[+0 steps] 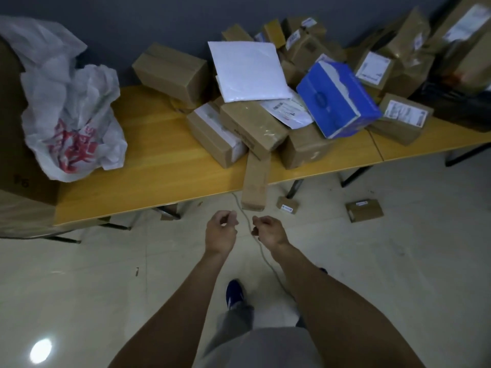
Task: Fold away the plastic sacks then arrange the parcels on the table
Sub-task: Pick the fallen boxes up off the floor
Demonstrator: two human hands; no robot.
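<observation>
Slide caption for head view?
Left hand and right hand before table of jumbled parcels; plastic sack crumpled at left.
</observation>
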